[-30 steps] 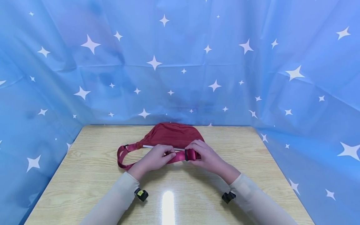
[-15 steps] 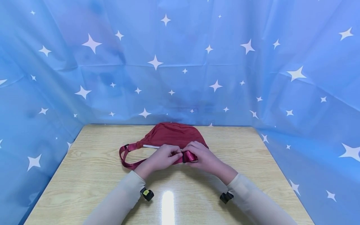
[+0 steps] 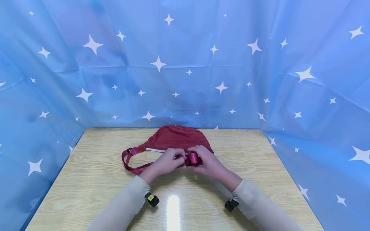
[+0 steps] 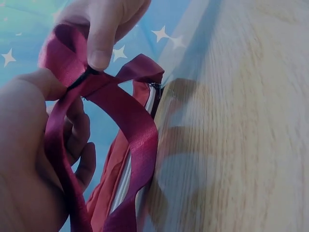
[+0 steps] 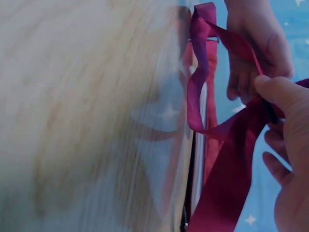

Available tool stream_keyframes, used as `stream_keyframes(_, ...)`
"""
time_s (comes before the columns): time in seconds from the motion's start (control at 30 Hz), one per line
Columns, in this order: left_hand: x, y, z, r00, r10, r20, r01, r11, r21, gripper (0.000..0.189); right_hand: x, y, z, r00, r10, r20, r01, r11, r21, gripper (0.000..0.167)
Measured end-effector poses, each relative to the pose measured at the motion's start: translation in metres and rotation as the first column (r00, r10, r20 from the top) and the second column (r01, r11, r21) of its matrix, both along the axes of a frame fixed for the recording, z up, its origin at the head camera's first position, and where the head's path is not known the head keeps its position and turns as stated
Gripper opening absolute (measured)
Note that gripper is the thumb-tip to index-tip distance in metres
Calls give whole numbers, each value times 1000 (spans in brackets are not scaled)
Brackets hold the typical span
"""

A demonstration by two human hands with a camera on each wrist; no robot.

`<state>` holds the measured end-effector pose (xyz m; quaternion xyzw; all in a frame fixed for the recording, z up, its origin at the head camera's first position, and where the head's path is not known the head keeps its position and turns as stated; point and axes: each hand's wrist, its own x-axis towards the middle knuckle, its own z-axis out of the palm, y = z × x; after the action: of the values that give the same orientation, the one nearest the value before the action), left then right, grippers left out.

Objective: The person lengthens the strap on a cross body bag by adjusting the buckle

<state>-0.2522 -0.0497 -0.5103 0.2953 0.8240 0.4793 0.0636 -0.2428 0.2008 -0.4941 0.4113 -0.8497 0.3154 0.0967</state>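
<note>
Head view: red waist bag [image 3: 177, 138], one, lying at centre frame by the far edge of the wood-grain table [image 3: 86, 183]; pale zip [image 3: 155, 149] along its lower side. Crimson webbing strap [image 3: 141, 168], looped out left of the bag, then running to the hands just below it. Black slider [image 4: 78, 81], on the strap, upper left of the left wrist view. Left hand [image 3: 167, 162], centre frame: fingers nearly closed, pinching the strap beside the slider. Right hand [image 3: 210, 163], right of centre: fingers arched about a strap loop, gripping it at the slider. Cream sleeves [image 3: 124, 203], lower left and lower right, a black wrist device [image 3: 154, 201] at each cuff. Blue star-print backdrop [image 3: 185, 41], upper half and both sides
</note>
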Motion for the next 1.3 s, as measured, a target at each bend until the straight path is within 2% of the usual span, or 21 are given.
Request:
stream_keyframes(0.13, 1, 0, -1, 999, 2, 47, -4, 999, 34, 15, 3, 1, -2, 998, -4, 61, 8, 997, -75, 61)
stream_keyframes(0.23, 2, -1, -1, 999, 4, 33, -5, 1000, 23, 14, 3, 3, -4, 998, 6, 65, 1, 994, -107, 52)
stream_keyframes(0.33, 3, -1, 1, 1000, 19, -9, -19, 1000, -5, 6, 2, 5, -5, 999, 1, 48, 4, 994, -110, 49)
stream_keyframes(0.5, 7, -2, 6, 993, 23, -113, -31, 997, -77, 41, 0, 6, -4, 997, -30, 76, 37, 995, -94, 44)
stream_keyframes(0.67, 10, 0, 13, 969, 31, -244, -71, 984, -160, 48, 0, 8, -2, 993, -47, 104, 56, 995, -86, 41)
stream_keyframes(0.8, 11, 0, 14, 951, 42, -307, -103, 977, -188, 45, -1, 9, -2, 989, -38, 140, 50, 995, -82, 42)
stream_keyframes(0.93, 10, -1, 11, 946, 53, -319, -120, 974, -192, 46, -2, 9, -3, 987, -11, 158, 26, 995, -93, 42)
stream_keyframes(1.17, 11, 0, 10, 962, 61, -266, -115, 975, -190, 50, -2, 10, -3, 985, 7, 170, 9, 995, -95, 43)
stream_keyframes(1.3, 10, 2, 10, 961, 73, -268, -128, 972, -197, 48, 0, 8, 5, 982, 27, 186, -3, 992, -126, 51)
